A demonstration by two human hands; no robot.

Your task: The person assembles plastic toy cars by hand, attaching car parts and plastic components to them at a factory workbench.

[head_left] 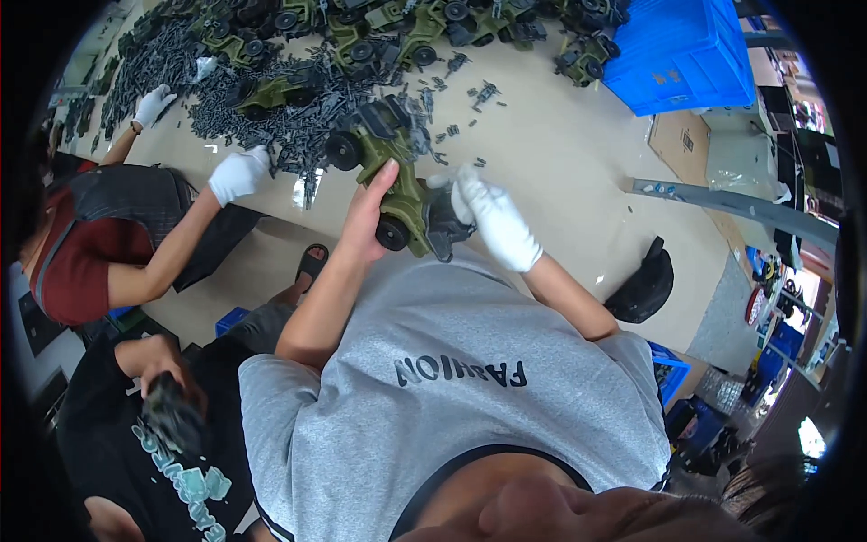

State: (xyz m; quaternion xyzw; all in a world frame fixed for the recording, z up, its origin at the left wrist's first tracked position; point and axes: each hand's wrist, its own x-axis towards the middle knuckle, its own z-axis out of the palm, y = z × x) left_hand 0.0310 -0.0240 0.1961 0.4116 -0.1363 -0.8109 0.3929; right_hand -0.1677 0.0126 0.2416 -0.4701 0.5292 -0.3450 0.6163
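An olive-green toy jeep [406, 176] with black wheels is held up above the pale table, tilted on its side. My bare left hand [366, 226] is closed round its middle, thumb lying along the body. My right hand [502, 226], in a white glove, is at the jeep's dark grey end on the right. Its fingers are bent and pressed together; whatever they pinch is too small or hidden to make out. Just beyond the jeep, loose small grey parts [488, 93] lie scattered on the table.
A heap of small dark grey parts [298, 135] spreads to the far left, with more toy jeeps [397, 36] behind. Co-workers sit at left; one gloved hand [239, 176] touches the heap. At right are a blue crate [673, 59], a grey bar [741, 204] and a black cap-like item [641, 285].
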